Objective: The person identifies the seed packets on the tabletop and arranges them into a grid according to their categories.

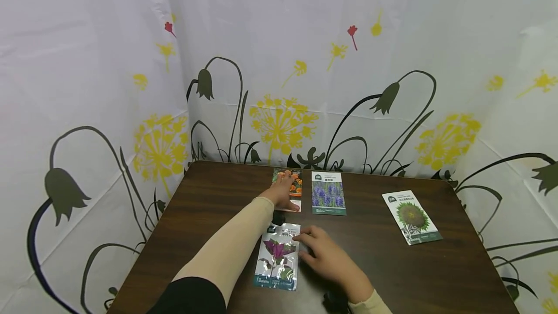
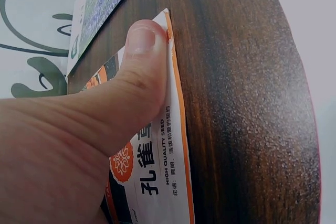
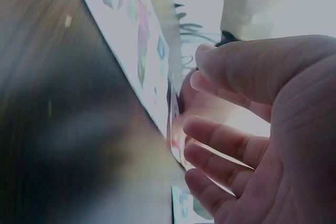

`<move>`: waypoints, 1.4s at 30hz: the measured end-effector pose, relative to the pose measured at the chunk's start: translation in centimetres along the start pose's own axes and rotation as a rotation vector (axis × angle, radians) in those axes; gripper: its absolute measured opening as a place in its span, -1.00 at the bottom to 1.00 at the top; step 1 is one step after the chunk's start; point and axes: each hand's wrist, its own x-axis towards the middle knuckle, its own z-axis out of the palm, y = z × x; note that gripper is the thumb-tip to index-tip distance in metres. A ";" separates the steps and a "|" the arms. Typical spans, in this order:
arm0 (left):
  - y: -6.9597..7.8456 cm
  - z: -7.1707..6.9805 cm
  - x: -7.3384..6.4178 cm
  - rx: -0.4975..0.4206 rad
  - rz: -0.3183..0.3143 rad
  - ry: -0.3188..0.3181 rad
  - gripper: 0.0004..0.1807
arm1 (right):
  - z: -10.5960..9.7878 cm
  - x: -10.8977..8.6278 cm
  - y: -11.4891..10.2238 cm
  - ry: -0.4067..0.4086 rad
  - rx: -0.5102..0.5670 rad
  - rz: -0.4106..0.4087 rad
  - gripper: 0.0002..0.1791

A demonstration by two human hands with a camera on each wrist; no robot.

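Observation:
My left hand (image 1: 280,193) rests over a seed packet with orange flowers (image 1: 297,187) at the back of the table, its fingers spread across the face. In the left wrist view the thumb lies on the packet's white end, near an orange-trimmed edge, and the hand hides much of the print. Nearer to me lies a shiny seed packet with a purple flower (image 1: 276,258). Beside its right edge is my right hand (image 1: 321,256), fingers loosely bent and fingertips right at the edge. The right wrist view shows nothing between the thumb and the fingers.
A seed packet with violet-blue flower spikes (image 1: 329,194) lies right of the orange one. Farther right, a packet with a green, spiky round flower (image 1: 411,217) lies at a slant. The brown wooden table (image 1: 370,275) ends at a flower-printed white curtain (image 1: 279,81).

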 end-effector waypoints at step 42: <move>0.2 0.1 -0.3 0.026 -0.005 0.019 0.28 | -11.8 -11.7 12.8 0.368 -0.234 0.224 -0.49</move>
